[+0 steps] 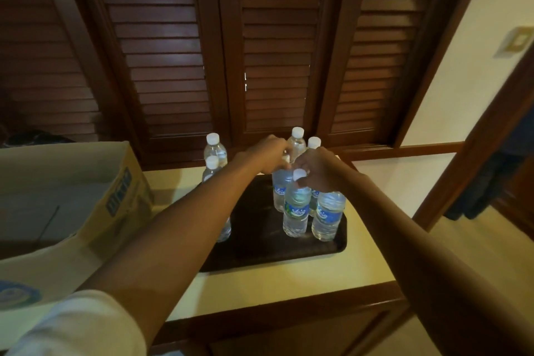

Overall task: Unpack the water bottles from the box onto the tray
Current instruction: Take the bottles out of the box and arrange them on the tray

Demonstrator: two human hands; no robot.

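Fingers of the right hand (318,170) pinch a bottle (296,208) cap; left hand (268,156) grips another's.

Single head-worn view, wide-angle, looking forward and down from above and behind both forearms, which enter from the lower corners and meet near frame centre. Close to the scene: tray (260,251) and bottles (296,211) fill the middle, box (121,190) cropped at the left edge, counter (260,286) running across the lower third. Faces louvred shutters (173,52) filling the upper half, their lines bowed and splayed by lens distortion. Wall (462,81) and door frame at right, leaning hard; probably a doorway beyond, too dim and blurred to tell. No second view to share coverage.
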